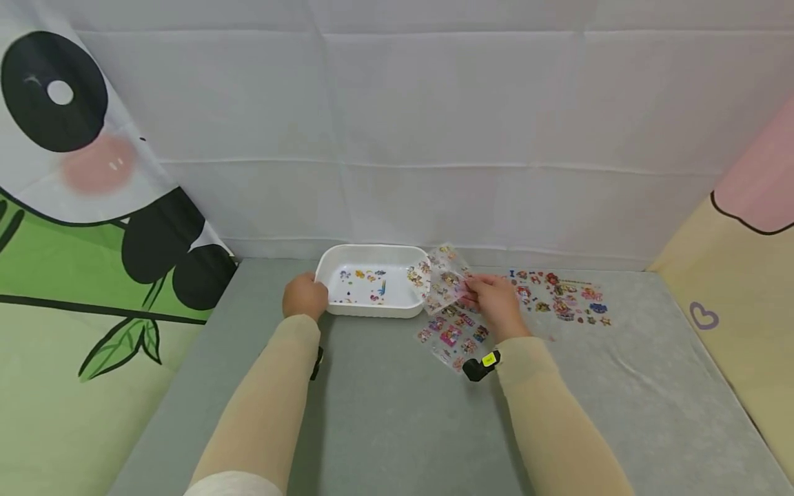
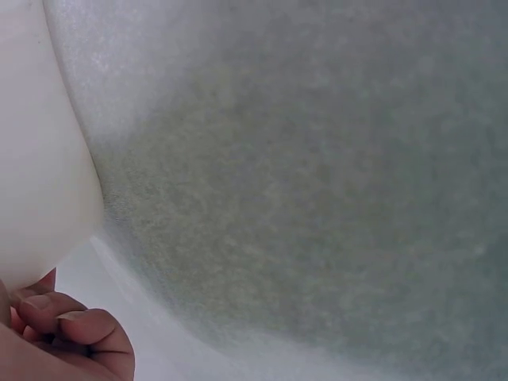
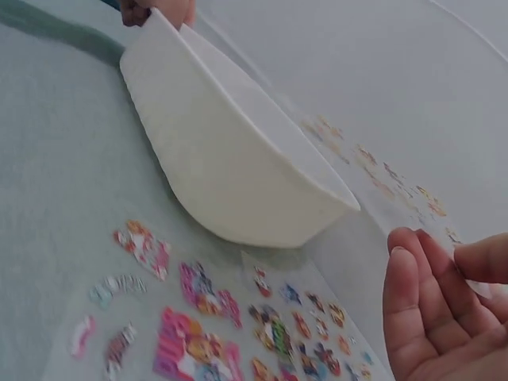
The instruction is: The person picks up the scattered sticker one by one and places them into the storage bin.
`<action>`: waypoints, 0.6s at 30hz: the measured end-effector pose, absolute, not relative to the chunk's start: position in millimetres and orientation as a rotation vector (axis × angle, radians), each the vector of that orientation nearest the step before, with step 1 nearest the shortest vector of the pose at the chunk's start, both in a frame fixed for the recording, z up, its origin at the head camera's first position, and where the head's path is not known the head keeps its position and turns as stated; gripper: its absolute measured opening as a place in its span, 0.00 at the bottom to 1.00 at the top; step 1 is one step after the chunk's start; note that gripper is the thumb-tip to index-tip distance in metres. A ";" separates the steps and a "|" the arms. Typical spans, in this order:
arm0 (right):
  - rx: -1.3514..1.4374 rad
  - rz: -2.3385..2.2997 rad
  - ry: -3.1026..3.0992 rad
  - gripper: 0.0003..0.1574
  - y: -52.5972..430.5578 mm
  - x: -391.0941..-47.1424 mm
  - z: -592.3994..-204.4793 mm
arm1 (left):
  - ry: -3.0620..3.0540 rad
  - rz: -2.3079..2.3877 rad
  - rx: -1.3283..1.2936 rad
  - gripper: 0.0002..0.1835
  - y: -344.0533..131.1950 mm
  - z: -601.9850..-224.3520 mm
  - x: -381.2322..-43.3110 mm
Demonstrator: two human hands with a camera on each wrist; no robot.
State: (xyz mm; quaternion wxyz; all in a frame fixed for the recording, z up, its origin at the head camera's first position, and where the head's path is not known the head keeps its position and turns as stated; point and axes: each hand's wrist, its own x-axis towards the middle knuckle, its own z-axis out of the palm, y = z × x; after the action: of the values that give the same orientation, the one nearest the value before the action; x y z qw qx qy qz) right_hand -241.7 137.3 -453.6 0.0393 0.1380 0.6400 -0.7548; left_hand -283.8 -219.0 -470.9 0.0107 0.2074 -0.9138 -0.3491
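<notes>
My left hand [image 1: 304, 297] grips the left end of a white plastic tray [image 1: 372, 311] by its rim. In the left wrist view, curled fingers [image 2: 95, 333] sit beside the tray's wall [image 2: 40, 143]. My right hand [image 1: 498, 303] pinches the edge of a clear sticker sheet [image 1: 442, 279] between thumb and fingers. That sheet stands tilted at the tray's right end, partly overlapping its rim. Small colourful stickers [image 1: 362, 274] show on the tray floor; whether they are on a sheet I cannot tell. In the right wrist view, the held sheet [image 3: 389, 171] looks faint against the white backdrop.
Another clear sticker sheet [image 1: 451, 335] lies on the grey cloth-covered table [image 1: 397, 413], below the right hand. More stickers [image 1: 561, 300] lie flat to the right. A white cloth backdrop [image 1: 434, 138] rises behind the tray, with printed cloths [image 1: 112, 275] at the sides.
</notes>
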 end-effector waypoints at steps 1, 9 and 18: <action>0.421 -2.331 1.940 0.17 133.8 -242.1 -452.8 | -2.851 -1.084 0.645 0.24 -219.0 -471.1 -284.1; 0.480 -2.324 1.945 0.18 99.1 -241.1 -447.2 | -2.852 -1.072 0.631 0.24 -221.4 -472.4 -285.4; 0.560 -2.315 1.989 0.19 63.1 -243.7 -443.2 | -2.846 -1.118 0.660 0.24 -221.2 -471.3 -284.5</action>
State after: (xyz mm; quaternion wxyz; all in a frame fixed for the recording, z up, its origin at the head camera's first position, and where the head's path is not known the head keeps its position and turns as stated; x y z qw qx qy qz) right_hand -243.7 63.1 -443.2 0.0190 0.1806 0.6408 -0.7459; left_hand -284.5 -221.2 -471.3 0.0069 0.2110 -0.9098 -0.3573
